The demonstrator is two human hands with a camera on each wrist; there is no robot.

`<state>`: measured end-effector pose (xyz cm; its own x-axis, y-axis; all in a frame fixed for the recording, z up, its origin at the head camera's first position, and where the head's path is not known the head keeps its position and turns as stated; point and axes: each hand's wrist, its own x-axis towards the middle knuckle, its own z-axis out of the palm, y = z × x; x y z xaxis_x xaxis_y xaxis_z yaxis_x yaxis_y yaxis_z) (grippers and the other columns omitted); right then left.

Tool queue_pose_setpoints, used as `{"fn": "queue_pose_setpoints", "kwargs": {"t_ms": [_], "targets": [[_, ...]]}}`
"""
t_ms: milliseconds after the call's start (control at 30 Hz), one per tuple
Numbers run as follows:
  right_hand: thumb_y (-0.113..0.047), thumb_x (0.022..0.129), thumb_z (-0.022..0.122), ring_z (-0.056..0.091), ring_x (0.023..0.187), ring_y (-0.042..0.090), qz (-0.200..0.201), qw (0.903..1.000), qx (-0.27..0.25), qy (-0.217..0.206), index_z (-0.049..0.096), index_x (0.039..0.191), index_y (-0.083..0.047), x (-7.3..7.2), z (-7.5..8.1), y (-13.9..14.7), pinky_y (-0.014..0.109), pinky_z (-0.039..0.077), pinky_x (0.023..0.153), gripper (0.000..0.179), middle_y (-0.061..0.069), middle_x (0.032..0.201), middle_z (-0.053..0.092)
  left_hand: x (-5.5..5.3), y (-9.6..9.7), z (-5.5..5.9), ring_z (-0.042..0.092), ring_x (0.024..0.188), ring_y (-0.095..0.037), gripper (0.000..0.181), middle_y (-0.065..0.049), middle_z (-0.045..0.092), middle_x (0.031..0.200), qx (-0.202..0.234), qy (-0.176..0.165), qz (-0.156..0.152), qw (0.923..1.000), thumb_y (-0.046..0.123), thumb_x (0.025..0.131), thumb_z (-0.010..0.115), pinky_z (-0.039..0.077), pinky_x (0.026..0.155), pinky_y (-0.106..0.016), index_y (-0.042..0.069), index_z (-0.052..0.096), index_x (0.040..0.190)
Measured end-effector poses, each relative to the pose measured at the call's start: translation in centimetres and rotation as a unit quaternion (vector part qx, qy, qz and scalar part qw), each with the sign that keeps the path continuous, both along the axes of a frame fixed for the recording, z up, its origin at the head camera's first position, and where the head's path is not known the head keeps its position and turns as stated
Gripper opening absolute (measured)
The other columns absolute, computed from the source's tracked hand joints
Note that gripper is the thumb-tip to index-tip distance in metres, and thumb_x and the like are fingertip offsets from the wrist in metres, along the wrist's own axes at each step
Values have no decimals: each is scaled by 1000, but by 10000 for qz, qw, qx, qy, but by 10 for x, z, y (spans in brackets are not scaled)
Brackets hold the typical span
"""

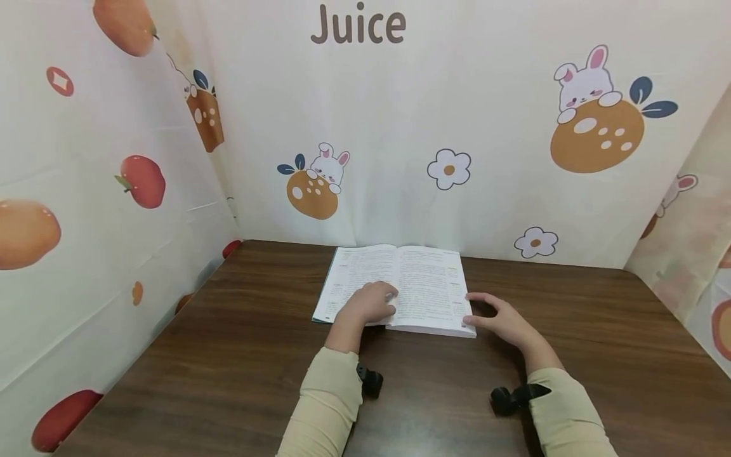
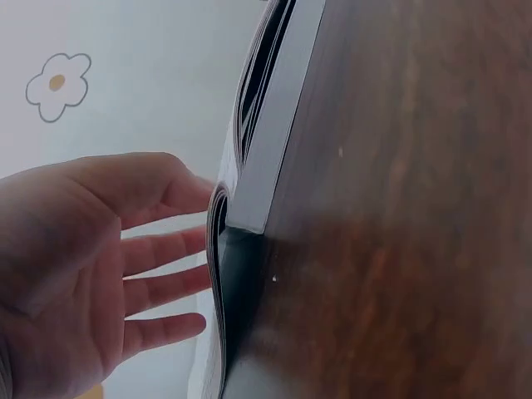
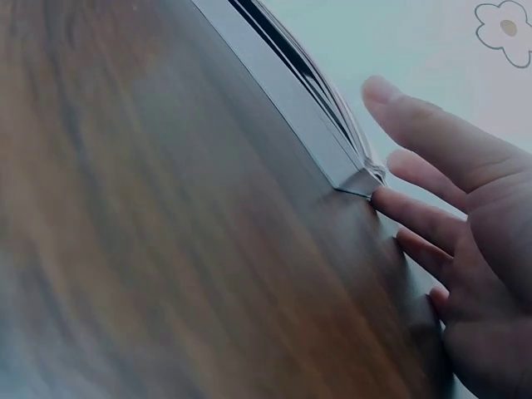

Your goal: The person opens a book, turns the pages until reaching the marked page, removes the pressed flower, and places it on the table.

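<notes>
An open book (image 1: 429, 285) with printed pages lies flat near the back of the table, its right side a thicker stack than its left. My left hand (image 1: 369, 303) rests on the left page close to the spine. In the left wrist view its fingers (image 2: 166, 293) are spread and fairly straight against the page surface. At the book's right edge is my right hand (image 1: 505, 322), thumb and forefinger apart. Seen from the right wrist, its extended fingers (image 3: 420, 218) are beside the lower corner of the page stack (image 3: 287, 116); whether they all touch is unclear.
The brown wooden table (image 1: 240, 355) extends around the book on both sides and in front. A printed curtain (image 1: 388, 127) hangs right behind the table's back edge, with more fabric at the left and right. Each wrist wears a small black camera.
</notes>
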<state>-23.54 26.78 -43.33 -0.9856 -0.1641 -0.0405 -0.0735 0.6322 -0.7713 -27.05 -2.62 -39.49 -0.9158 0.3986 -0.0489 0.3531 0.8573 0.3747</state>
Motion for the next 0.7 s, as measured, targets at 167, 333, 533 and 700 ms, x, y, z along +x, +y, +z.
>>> {"fn": "queue_pose_setpoints", "kwargs": {"t_ms": [167, 333, 533, 700], "targets": [[-41, 77, 72, 14, 133, 46, 312, 9994, 100, -146, 50, 132, -16, 2, 2, 6, 67, 11, 98, 65, 24, 147, 23, 2, 7, -1, 48, 117, -24, 39, -2, 55, 127, -267, 112, -117, 9995, 33, 87, 57, 38, 94, -41, 26, 58, 125], [-36, 76, 74, 7, 135, 46, 499, 9983, -127, -286, 50, 133, -16, 3, 3, 11, 66, 6, 99, 65, 23, 149, 17, 9, 20, 2, 49, 107, -28, 46, -7, 53, 123, -921, 367, -54, 9951, 52, 82, 60, 38, 89, -45, 34, 59, 124], [-31, 75, 76, 8, 134, 46, 567, 9977, -260, -280, 50, 134, -16, 2, 4, 14, 66, 9, 98, 66, 24, 149, 17, 16, 27, 5, 47, 100, -26, 50, -8, 52, 117, -1211, 518, 199, 9911, 54, 76, 66, 37, 87, -43, 35, 61, 121], [-31, 75, 76, 11, 135, 44, 487, 9985, -232, -92, 54, 128, -13, 2, 1, 10, 66, 7, 98, 60, 22, 147, 24, 18, 27, 5, 46, 100, -26, 49, -8, 52, 116, -1167, 470, 279, 9917, 54, 75, 68, 37, 87, -42, 35, 62, 120]]}}
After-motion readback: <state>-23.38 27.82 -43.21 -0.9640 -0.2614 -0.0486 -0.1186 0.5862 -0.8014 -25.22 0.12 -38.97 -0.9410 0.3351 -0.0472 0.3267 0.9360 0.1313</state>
